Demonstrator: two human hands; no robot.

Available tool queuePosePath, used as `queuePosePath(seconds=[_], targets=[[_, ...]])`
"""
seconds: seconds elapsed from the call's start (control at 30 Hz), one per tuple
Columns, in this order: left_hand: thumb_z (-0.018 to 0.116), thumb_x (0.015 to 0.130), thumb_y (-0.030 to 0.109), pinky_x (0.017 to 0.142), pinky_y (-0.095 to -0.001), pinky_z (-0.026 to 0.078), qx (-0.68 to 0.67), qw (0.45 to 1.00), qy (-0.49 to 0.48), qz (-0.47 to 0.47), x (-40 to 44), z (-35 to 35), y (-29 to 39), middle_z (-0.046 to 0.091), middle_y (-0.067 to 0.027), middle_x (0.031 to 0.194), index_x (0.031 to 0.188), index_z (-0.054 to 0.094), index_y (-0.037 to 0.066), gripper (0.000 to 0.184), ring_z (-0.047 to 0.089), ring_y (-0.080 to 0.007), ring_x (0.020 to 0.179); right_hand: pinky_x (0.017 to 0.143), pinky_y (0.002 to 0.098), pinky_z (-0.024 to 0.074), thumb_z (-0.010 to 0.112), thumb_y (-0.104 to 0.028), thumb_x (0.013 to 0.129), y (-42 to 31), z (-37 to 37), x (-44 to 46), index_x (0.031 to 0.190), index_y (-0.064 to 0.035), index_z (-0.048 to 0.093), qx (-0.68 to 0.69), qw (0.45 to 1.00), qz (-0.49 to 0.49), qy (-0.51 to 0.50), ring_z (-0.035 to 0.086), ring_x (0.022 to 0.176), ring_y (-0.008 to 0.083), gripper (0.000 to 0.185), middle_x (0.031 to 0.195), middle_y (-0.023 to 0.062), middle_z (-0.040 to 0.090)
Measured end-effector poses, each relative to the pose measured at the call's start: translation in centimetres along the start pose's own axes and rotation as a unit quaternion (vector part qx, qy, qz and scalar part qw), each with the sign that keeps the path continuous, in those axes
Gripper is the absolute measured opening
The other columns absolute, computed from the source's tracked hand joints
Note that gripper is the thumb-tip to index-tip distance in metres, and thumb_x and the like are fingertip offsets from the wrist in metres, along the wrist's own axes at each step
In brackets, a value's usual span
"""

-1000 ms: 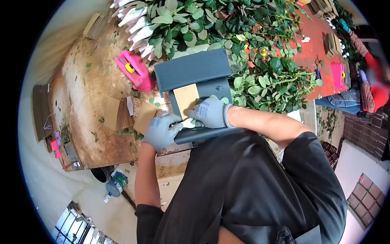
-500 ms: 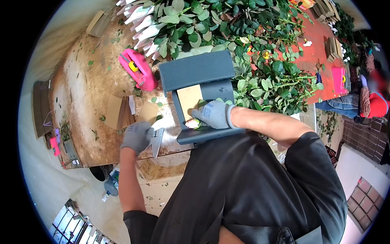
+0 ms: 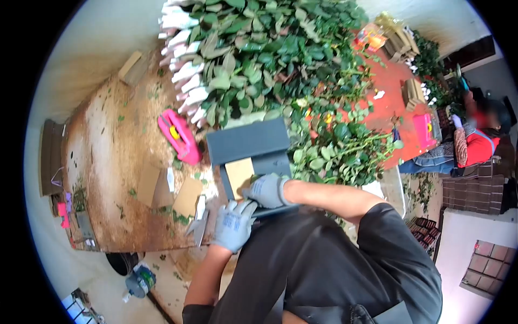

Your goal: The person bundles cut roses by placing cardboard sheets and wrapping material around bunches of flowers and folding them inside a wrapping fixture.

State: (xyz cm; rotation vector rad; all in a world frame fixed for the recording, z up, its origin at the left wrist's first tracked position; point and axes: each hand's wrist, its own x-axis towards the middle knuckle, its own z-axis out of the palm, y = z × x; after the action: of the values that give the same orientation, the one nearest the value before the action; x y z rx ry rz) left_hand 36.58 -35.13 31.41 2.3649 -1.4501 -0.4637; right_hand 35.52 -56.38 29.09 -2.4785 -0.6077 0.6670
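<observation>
In grey gloves, both my hands work at the front of a dark ribbed stand [image 3: 248, 141]. A tan cardboard piece [image 3: 239, 174] lies on the stand. My right hand [image 3: 267, 190] is closed over the cardboard's lower right edge, on a rose whose head is now hidden by the hands; a few green leaves show behind the glove. My left hand [image 3: 233, 224] lies at the stand's front left corner, close to the right fingertips, its fingers somewhat apart. Left of it is a grey metal tool with a pointed end [image 3: 200, 229], at the table edge.
Loose cardboard sheets [image 3: 154, 186] and a pink tape dispenser [image 3: 181, 137] lie on the worn wooden table [image 3: 102, 162]. Leafy stems with white-wrapped heads [image 3: 189, 70] are piled behind the stand. More stems [image 3: 345, 146] lie right. A person in red [image 3: 477, 148] stands far right.
My left hand has moved right, from the loose cardboard to the stand beside my right hand. The rose head seen under my right hand is now covered. The camera view has shifted.
</observation>
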Motion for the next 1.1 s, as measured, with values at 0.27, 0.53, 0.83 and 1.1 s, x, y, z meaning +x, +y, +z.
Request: queuePosePath(seconds=[0.27,0.53,0.83,1.1], targets=[[0.062,0.083,0.018,0.084,-0.0411,0.046,0.029,0.999,0.023,-0.021,-0.3,1.4,-0.1,0.070,-0.0031,0.115,0.120,0.070,0.015,0.038,0.061,-0.0238,0.101,0.080,0.0449,0.0514,0.061,-0.012,0.087,2.1,-17.0,2.5,0.109,-0.0063,0.058,-0.089,0.885,-0.018,0.457,0.062,0.095,0.0361,0.023,0.099,0.0164,0.061],[0.064,0.079,0.013,0.091,-0.0446,0.044,0.000,0.998,0.057,-0.030,-0.4,1.6,0.4,0.072,-0.0058,0.112,0.112,0.072,0.014,0.033,0.061,-0.0276,0.099,0.079,0.0407,0.0445,0.055,-0.022,0.094,10.9,-18.3,5.8,0.099,-0.0158,0.072,-0.381,0.866,0.146,0.289,0.062,0.098,0.0245,0.019,0.100,0.0048,0.068],[0.063,0.076,0.009,0.090,-0.0463,0.044,-0.004,0.996,0.088,-0.020,-0.6,2.1,0.5,0.071,-0.0076,0.107,0.108,0.072,0.011,0.033,0.062,-0.0292,0.098,0.065,0.0372,0.0484,0.060,-0.023,0.083,3.6,-16.2,-3.7,0.093,-0.0134,0.062,-0.406,0.849,-0.058,0.333,0.059,0.080,0.0239,0.014,0.085,0.0049,0.056],[0.062,0.078,0.009,0.085,-0.0479,0.046,-0.005,0.996,0.090,-0.021,-0.6,1.2,1.2,0.071,-0.0118,0.099,0.105,0.073,0.007,0.029,0.063,-0.0329,0.093,0.057,0.0402,0.0532,0.060,-0.018,0.086,-3.0,-8.2,-8.3,0.086,-0.0083,0.068,-0.303,0.919,0.044,0.247,0.067,0.074,0.0262,0.013,0.083,0.0091,0.065]])
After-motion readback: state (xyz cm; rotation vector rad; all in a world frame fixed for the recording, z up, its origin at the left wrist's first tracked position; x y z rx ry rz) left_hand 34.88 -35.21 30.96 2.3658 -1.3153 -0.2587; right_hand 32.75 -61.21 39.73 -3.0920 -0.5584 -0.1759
